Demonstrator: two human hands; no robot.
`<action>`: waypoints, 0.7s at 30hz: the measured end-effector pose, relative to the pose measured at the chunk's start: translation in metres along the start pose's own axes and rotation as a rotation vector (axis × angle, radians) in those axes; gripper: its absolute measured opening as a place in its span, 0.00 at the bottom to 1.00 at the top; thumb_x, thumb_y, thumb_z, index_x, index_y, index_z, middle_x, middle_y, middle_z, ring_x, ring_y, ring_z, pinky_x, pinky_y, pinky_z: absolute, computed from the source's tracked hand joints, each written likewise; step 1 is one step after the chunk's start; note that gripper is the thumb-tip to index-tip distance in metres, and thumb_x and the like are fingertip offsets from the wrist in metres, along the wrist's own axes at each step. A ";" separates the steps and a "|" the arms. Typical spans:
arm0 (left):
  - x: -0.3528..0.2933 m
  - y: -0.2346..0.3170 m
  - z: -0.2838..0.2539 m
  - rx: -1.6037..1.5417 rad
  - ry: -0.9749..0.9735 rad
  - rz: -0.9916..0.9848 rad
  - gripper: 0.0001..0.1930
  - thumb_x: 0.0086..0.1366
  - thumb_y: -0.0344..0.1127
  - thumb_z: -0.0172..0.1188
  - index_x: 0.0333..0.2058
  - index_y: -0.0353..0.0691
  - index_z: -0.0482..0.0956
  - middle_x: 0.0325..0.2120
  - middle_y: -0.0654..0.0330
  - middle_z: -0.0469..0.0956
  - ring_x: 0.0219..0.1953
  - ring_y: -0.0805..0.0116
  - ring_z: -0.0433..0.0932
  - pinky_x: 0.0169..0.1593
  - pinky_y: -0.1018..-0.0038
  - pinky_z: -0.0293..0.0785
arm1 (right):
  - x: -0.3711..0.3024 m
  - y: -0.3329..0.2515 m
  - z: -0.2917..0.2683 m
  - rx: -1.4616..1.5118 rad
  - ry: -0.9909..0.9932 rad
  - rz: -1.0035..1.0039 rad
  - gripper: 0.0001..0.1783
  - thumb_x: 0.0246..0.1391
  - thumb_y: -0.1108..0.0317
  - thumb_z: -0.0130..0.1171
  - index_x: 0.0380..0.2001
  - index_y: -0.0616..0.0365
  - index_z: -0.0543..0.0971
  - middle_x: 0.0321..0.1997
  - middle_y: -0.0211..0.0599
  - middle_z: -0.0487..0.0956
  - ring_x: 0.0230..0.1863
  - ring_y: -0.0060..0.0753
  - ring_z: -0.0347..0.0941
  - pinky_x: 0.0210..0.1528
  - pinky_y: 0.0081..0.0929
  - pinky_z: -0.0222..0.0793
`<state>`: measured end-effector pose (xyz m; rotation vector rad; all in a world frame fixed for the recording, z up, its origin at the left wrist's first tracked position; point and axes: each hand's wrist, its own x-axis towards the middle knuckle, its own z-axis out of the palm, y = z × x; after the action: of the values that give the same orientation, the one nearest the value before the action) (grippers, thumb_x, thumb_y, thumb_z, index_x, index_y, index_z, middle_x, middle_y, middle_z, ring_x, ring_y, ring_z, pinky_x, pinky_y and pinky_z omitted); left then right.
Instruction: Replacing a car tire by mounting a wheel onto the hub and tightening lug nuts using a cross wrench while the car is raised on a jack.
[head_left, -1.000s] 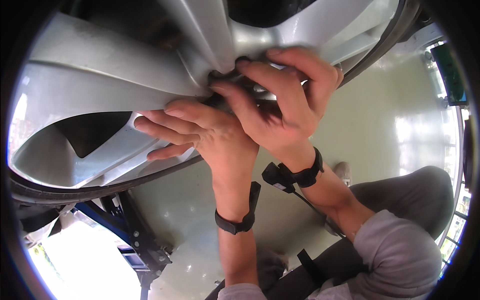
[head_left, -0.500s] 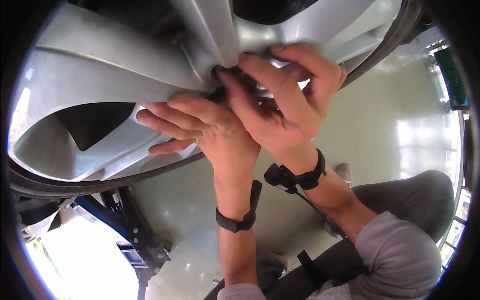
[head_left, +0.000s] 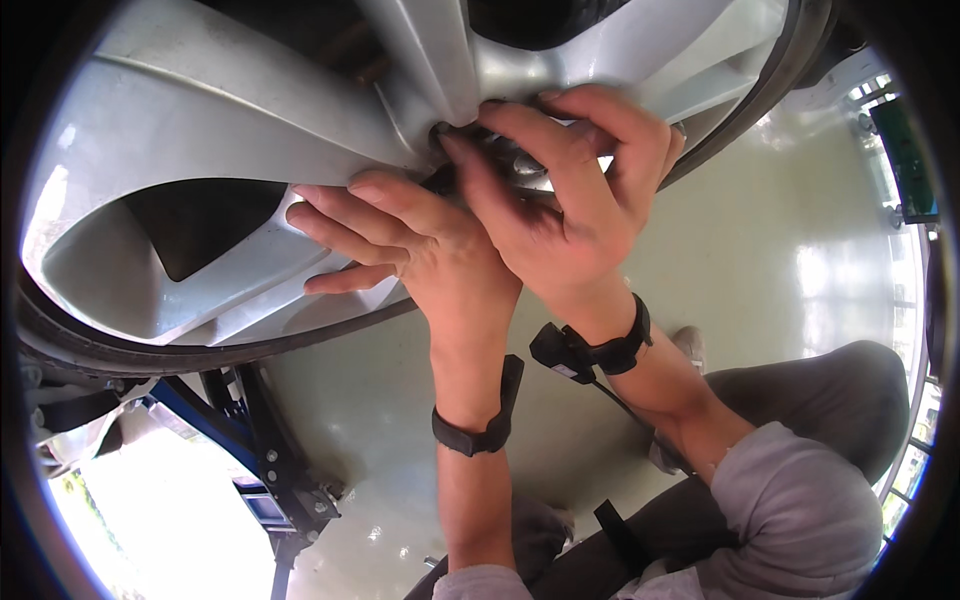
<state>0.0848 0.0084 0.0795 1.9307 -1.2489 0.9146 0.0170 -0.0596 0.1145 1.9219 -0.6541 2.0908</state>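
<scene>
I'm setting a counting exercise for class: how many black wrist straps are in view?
2. One black strap circles the wrist of the left hand; the other black strap circles the wrist of the right hand.

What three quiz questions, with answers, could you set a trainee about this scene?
1. True or false: a black, band-shaped strap wraps each wrist.
2. Beside the silver, spoked metal wheel, the left hand's fingers are: a) spread apart; b) clenched in a fist; c) wrapped around a hammer.
3. Which hand's fingers are more sharply bent?

Key: 1. True. 2. a. 3. The right hand's.
</scene>
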 end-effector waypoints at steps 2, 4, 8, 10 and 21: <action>0.000 0.000 0.000 0.000 0.007 0.003 0.54 0.68 0.49 0.56 0.71 0.25 0.26 0.70 0.20 0.31 0.72 0.18 0.31 0.60 0.21 0.17 | -0.001 0.001 0.004 -0.014 0.031 0.009 0.19 0.28 0.62 0.79 0.30 0.43 0.85 0.39 0.25 0.78 0.33 0.22 0.68 0.40 0.29 0.52; 0.000 0.000 0.001 -0.008 0.014 0.007 0.54 0.68 0.48 0.56 0.71 0.25 0.25 0.70 0.20 0.31 0.72 0.18 0.31 0.60 0.21 0.16 | -0.001 0.002 0.004 -0.031 0.033 -0.003 0.19 0.29 0.62 0.79 0.30 0.42 0.85 0.39 0.25 0.78 0.33 0.22 0.68 0.40 0.29 0.52; 0.001 -0.001 0.001 -0.031 0.027 0.007 0.53 0.68 0.48 0.55 0.71 0.25 0.25 0.70 0.20 0.32 0.72 0.18 0.31 0.60 0.21 0.15 | 0.002 0.002 -0.004 -0.007 -0.040 -0.025 0.19 0.28 0.62 0.79 0.30 0.42 0.85 0.39 0.25 0.78 0.33 0.23 0.68 0.39 0.29 0.52; 0.001 -0.002 0.001 -0.035 0.032 0.004 0.53 0.68 0.48 0.55 0.71 0.25 0.26 0.70 0.20 0.32 0.72 0.19 0.31 0.60 0.21 0.15 | 0.003 0.001 -0.007 0.007 -0.081 -0.036 0.20 0.28 0.63 0.80 0.30 0.43 0.85 0.39 0.26 0.77 0.33 0.24 0.68 0.39 0.29 0.53; 0.000 -0.002 0.003 -0.048 0.037 -0.004 0.51 0.69 0.47 0.55 0.72 0.28 0.28 0.70 0.21 0.31 0.73 0.21 0.29 0.61 0.24 0.13 | 0.004 -0.001 -0.010 -0.008 -0.133 -0.027 0.20 0.29 0.68 0.82 0.32 0.47 0.87 0.40 0.31 0.74 0.40 0.31 0.67 0.41 0.27 0.58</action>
<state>0.0871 0.0067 0.0775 1.8700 -1.2351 0.9059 0.0079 -0.0541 0.1181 2.0670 -0.6584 1.9548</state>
